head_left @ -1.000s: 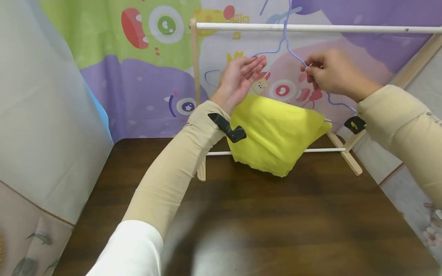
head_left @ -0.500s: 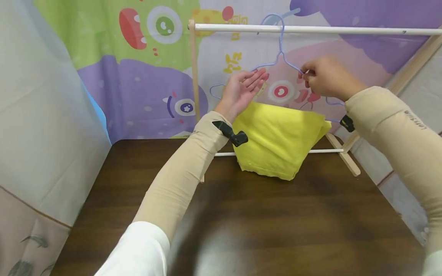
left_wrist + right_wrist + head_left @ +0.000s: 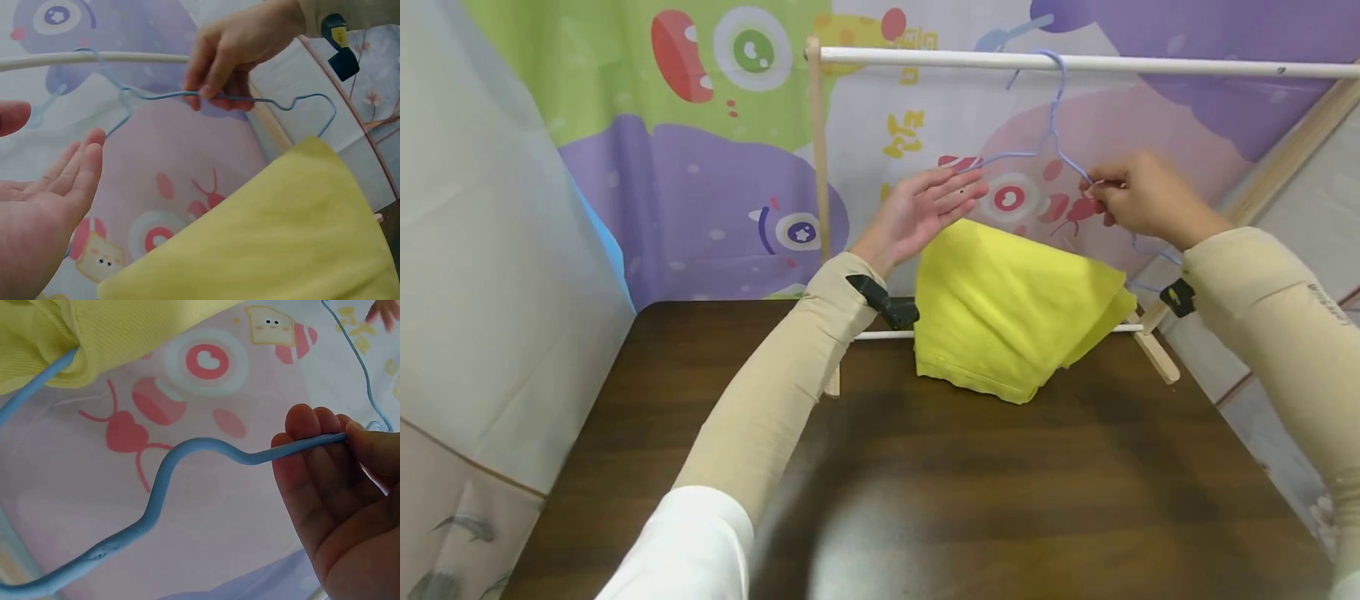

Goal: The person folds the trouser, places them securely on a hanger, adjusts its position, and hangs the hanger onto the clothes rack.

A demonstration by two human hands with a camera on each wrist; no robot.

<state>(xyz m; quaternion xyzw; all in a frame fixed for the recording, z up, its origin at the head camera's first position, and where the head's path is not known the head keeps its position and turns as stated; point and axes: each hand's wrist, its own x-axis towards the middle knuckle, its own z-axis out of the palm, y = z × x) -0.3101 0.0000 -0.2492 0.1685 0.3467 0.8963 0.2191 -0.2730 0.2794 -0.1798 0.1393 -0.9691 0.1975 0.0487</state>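
Observation:
A light blue wire hanger (image 3: 1051, 133) has its hook over the rack's white top rod (image 3: 910, 57). Folded over the hanger's lower bar is a yellow cloth (image 3: 1011, 304), hanging down in front of the rack. My right hand (image 3: 1138, 196) pinches the hanger's right shoulder between thumb and fingers, also plain in the right wrist view, where the bent blue wire (image 3: 206, 445) runs out of the grip. My left hand (image 3: 921, 212) has straight fingers and an upturned palm. Its fingertips lie right at the hanger's left shoulder, which is partly hidden behind them.
The rack has wooden side posts (image 3: 818, 150) and a lower white bar (image 3: 883, 335) near the dark wooden table (image 3: 1000, 500). Behind it hangs a printed cartoon curtain (image 3: 700, 192). Pale panels (image 3: 490, 208) flank the table on both sides.
The hanger's hook has come down from above the top rod onto it and shifted right. Both hands have lowered, the right one also moving right. The yellow cloth has dropped slightly with the hanger.

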